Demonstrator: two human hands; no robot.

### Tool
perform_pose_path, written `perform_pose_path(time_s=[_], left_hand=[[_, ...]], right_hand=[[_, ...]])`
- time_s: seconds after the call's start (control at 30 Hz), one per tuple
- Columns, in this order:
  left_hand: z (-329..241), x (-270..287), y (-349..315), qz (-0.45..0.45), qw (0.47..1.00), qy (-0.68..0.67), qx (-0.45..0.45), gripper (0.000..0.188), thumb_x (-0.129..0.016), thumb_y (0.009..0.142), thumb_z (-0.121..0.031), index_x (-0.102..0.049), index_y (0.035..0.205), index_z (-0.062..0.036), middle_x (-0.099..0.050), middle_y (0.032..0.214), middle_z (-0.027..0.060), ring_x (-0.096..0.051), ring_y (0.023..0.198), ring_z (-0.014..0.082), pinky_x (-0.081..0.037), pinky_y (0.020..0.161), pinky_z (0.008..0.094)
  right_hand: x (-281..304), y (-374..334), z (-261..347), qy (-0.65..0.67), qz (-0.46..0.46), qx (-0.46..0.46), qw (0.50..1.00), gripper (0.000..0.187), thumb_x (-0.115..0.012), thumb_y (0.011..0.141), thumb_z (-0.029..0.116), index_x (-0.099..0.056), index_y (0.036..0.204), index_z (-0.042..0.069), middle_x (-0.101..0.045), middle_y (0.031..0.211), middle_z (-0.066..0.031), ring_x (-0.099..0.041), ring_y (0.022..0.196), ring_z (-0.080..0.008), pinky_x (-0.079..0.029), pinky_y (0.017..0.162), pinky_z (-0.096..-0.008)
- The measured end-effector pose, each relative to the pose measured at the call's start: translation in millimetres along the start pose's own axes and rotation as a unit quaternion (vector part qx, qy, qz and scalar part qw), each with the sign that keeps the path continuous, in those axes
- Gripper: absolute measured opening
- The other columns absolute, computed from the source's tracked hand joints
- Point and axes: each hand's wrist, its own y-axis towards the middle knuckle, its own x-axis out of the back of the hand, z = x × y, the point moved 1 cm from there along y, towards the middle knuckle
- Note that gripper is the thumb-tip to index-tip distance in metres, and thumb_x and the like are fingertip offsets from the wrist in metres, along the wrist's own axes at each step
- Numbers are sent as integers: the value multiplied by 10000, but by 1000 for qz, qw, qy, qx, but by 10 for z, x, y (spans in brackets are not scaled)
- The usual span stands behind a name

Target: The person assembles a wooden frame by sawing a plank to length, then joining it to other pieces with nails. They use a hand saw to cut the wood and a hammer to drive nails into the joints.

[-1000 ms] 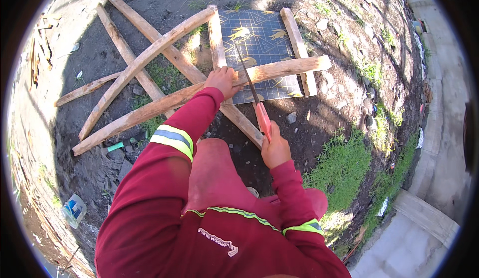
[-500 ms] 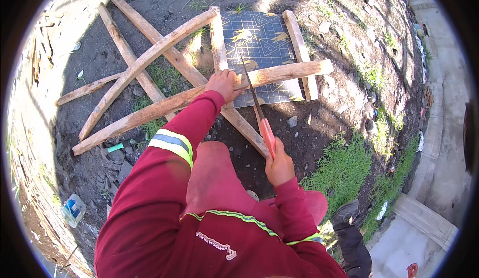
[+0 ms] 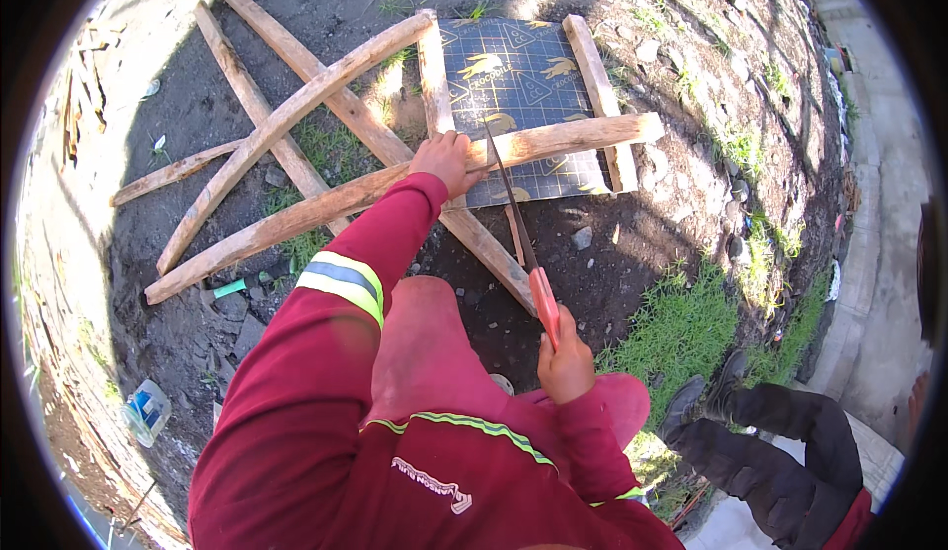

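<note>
Atop wooden beam, left hand, 1 saw in right hand

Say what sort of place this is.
Outdoors, probably a small building site or yard: bare dirt with patches of grass, rough timber being cut with a handsaw, and a concrete strip along the right.

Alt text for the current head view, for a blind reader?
The right hand holds a red-handled metal handsaw across a long brown wooden beam, which the left hand grips. Beneath the beam lies a dark gridded sheet.
</note>
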Motion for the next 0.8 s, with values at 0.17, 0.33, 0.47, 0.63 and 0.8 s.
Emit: perform_pose_path(time_s=[0.17,0.33,0.47,0.63,0.8], left_hand=[[-43,57,12,26,999,0,24,528,-681,808,-481,-543,1062,-40,-586,1091,136,-571,1069,294,-444,903,402],[-51,105,41,17,999,11,29,530,-687,803,-486,-554,1056,-39,-586,1094,144,-566,1075,298,-441,908,403],[-25,49,27,18,1000,1,14,575,-704,783,-505,-560,1046,-14,-584,1069,165,-576,1032,329,-440,901,418],[-11,2,32,-8,1000,-13,15,565,-701,784,-505,-562,1042,-21,-583,1055,158,-577,1025,329,-442,892,420],[-2,28,59,-14,1000,-7,18,566,-699,786,-507,-559,1045,-24,-579,1048,157,-573,1028,328,-443,886,418]], right_hand=[[3,195,107,-18,-1,16,1000,491,-584,868,99,-419,1329,58,-654,874,-263,-646,772,-448,-520,651,-527],[-331,890,149,16,-49,85,995,401,-562,885,94,-442,1265,52,-642,868,-282,-620,786,-478,-492,658,-534],[83,-82,58,-16,42,-53,998,542,-578,857,44,-405,1369,80,-662,965,-253,-651,861,-448,-530,727,-488],[96,237,241,-22,40,-48,998,508,-580,858,54,-422,1341,73,-656,923,-271,-638,848,-462,-519,708,-512],[-374,1128,232,-30,-19,53,998,433,-568,882,131,-425,1285,58,-652,856,-275,-637,793,-458,-510,683,-532]])
